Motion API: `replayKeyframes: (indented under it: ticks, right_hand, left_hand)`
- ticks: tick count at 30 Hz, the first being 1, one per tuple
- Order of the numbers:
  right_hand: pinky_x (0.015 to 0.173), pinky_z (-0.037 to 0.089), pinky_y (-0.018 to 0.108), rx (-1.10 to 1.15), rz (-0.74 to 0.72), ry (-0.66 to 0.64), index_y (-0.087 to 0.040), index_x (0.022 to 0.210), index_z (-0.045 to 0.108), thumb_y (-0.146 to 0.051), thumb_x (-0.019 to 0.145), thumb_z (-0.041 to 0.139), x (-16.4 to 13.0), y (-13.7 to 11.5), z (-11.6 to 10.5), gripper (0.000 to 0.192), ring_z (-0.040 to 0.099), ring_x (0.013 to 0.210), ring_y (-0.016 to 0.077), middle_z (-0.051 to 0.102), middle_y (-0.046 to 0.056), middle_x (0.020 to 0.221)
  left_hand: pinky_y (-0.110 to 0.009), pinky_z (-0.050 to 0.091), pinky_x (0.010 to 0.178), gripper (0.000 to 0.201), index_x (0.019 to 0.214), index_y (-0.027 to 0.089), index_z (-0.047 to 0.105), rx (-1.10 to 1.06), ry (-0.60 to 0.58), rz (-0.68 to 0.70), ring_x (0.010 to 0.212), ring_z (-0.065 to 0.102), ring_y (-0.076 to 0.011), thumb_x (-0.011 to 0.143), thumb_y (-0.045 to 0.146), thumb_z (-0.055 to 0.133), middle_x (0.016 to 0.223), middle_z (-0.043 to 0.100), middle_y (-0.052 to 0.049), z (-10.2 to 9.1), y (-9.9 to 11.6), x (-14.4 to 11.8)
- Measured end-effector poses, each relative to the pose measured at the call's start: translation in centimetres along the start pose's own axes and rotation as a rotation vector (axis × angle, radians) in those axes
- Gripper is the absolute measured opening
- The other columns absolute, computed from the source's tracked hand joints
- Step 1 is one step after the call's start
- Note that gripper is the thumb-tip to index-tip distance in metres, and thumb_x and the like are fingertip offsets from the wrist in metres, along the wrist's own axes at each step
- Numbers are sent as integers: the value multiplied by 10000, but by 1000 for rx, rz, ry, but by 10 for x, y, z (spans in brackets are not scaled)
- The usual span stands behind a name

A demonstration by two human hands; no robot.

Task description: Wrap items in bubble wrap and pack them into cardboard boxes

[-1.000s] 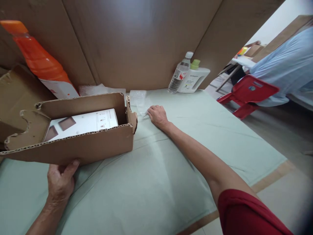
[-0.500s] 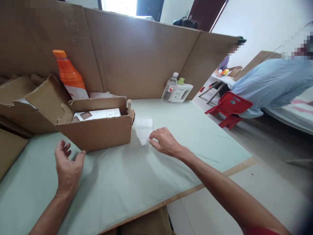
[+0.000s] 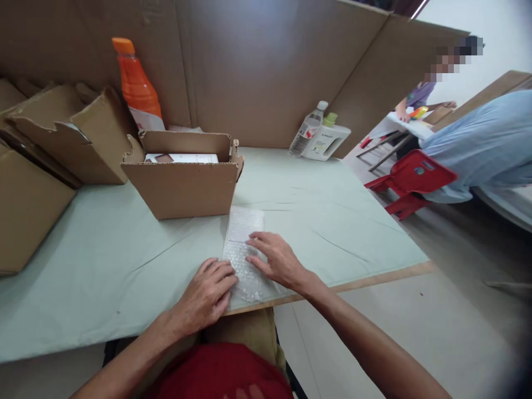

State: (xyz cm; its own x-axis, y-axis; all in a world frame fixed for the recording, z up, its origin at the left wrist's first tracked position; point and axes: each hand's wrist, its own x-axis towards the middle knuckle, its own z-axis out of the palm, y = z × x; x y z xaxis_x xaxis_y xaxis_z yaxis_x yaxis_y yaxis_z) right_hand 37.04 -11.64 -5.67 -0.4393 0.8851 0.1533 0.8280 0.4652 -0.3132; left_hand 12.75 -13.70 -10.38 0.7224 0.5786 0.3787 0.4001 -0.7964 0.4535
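Note:
A clear bubble wrap piece lies flat on the pale green table cover near the front edge, with a fold line across it. My left hand rests palm down at its lower left edge, fingers extended and the tips touching it. From the right, my right hand reaches over the wrap with thumb and fingers apart, nothing held between them. Just behind stands an open cardboard box; a white printed box shows inside it, its lower part hidden.
Several cardboard boxes stand at the left. An orange bottle is behind the open box. A clear bottle and a white jug stand by the cardboard partition. Right of the table are a red chair and two people.
My left hand has moved right, from beside the cardboard box to the bubble wrap. The wrap now lies flat, nearer the front edge. My view has tipped downward.

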Motion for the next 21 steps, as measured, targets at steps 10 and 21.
replayKeyframes:
  ticks: [10, 21]
  right_hand:
    - [923, 435, 380, -31, 298, 140, -197, 995, 719, -226, 930, 548, 74, 76, 12, 185, 648, 1014, 260, 767, 88, 1044]
    - [1004, 489, 476, 464, 259, 382, -229, 1272, 608, -397, 920, 586, 37, 69, -12, 391, 596, 1252, 288, 623, 135, 1390]
  left_hand:
    - [-427, 502, 998, 235, 1044, 191, 629, -116, 173, 4, 1092, 663, -224, 897, 34, 534, 1011, 743, -57, 5, -3, 0]
    - [-305, 555, 746, 174, 1079, 207, 652, -291, 315, -282, 824, 699, -176, 934, 219, 556, 895, 741, -52, -26, 7, 28]
